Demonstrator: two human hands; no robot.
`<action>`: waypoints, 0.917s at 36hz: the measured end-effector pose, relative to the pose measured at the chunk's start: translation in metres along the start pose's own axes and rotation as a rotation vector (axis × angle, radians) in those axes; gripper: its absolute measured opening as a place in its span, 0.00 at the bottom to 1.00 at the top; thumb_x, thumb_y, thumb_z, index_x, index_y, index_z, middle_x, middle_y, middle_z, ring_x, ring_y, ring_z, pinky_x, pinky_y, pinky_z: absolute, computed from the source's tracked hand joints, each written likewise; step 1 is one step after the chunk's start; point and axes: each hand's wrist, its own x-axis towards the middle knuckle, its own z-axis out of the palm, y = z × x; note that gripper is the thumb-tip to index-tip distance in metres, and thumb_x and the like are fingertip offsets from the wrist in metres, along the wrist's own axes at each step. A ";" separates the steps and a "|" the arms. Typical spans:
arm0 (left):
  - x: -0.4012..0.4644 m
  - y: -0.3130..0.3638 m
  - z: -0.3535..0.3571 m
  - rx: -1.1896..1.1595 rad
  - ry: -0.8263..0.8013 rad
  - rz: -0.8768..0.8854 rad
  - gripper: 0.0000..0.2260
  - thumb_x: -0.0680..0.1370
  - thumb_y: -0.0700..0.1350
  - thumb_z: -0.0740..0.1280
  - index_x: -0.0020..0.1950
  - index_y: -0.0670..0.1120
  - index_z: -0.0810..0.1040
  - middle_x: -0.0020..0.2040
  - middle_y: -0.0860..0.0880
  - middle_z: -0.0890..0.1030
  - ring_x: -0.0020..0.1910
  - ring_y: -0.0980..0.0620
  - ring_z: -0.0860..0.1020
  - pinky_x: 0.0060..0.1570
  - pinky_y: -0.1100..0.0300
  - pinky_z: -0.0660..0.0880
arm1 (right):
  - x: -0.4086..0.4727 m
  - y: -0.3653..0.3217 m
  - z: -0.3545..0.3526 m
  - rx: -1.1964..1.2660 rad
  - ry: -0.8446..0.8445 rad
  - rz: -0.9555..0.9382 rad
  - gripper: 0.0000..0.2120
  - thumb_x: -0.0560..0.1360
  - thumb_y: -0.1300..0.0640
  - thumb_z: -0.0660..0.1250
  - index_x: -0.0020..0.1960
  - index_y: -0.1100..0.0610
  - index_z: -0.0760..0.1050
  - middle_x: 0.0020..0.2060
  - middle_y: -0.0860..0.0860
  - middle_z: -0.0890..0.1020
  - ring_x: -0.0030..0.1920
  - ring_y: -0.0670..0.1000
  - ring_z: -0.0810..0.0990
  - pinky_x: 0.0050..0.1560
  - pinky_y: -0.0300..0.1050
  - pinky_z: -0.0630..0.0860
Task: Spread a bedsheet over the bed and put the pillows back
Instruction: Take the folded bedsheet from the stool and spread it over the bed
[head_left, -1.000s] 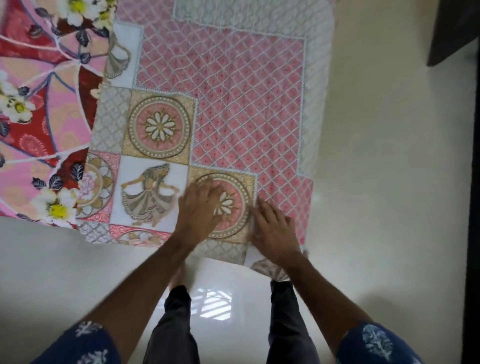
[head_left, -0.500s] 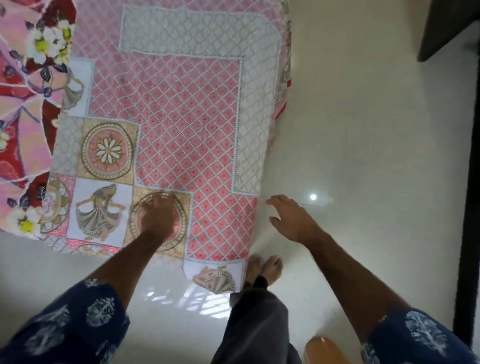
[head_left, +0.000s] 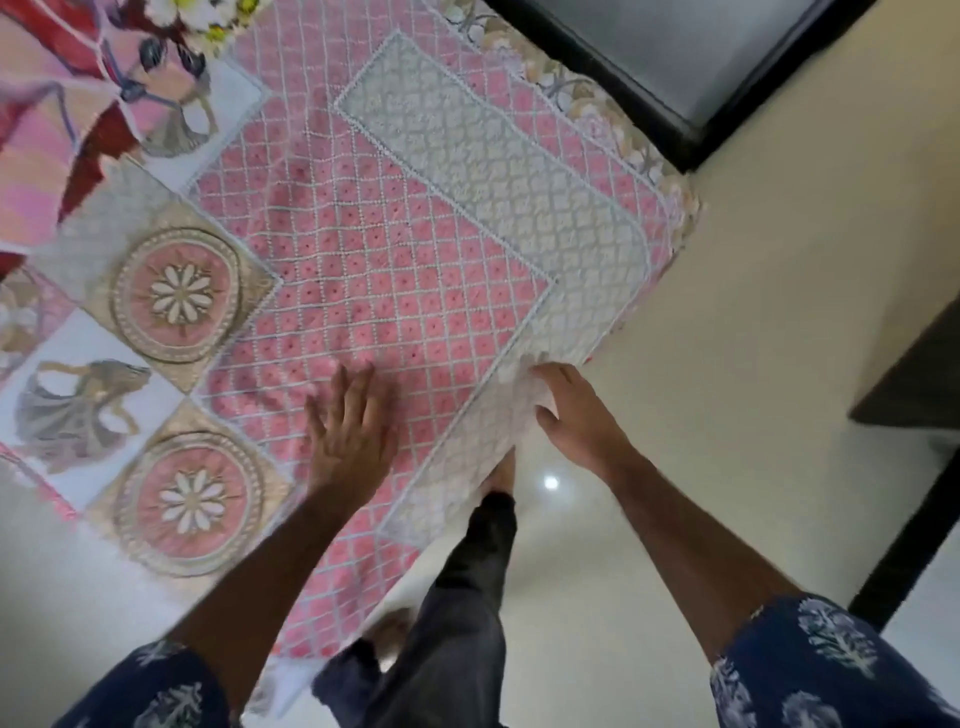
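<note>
Pink lattice-printed cotton bedsheet (head_left: 374, 249), with medallion and dancer panels along its left side, lies spread over the bed and hangs off the near edge. At the far left a red and pink floral cloth (head_left: 47, 119) lies on the bed, its edge overlapping the bedsheet. Your left hand (head_left: 353, 431) lies flat on the pink lattice near the bed's near edge, fingers (head_left: 363, 387) spread wide and holding nothing. Just to its right, your right hand (head_left: 576, 415) is at the bed's near right corner, its fingers curled into the pale grey border of the bedsheet and pinching it. Cream glossy tile floor (head_left: 779, 364) fills the right side.
</note>
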 end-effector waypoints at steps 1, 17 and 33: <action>0.012 0.011 0.000 -0.020 0.011 -0.015 0.25 0.81 0.51 0.54 0.78 0.47 0.65 0.80 0.43 0.64 0.81 0.39 0.57 0.72 0.27 0.54 | 0.013 0.009 -0.014 -0.004 0.011 -0.004 0.27 0.79 0.62 0.66 0.76 0.56 0.66 0.72 0.55 0.68 0.72 0.58 0.70 0.71 0.55 0.69; 0.143 0.173 -0.012 -0.016 -0.115 -0.075 0.28 0.81 0.56 0.53 0.80 0.48 0.65 0.82 0.38 0.55 0.80 0.31 0.51 0.70 0.24 0.54 | 0.192 0.140 -0.234 0.110 0.205 0.178 0.18 0.78 0.50 0.66 0.62 0.61 0.75 0.60 0.62 0.73 0.59 0.61 0.74 0.63 0.59 0.73; 0.169 0.349 0.015 -0.178 0.061 -0.634 0.39 0.79 0.54 0.68 0.83 0.48 0.51 0.83 0.39 0.50 0.82 0.37 0.46 0.75 0.29 0.54 | 0.349 0.260 -0.263 0.159 -0.456 0.145 0.44 0.59 0.10 0.46 0.59 0.34 0.80 0.67 0.47 0.81 0.72 0.56 0.74 0.78 0.65 0.54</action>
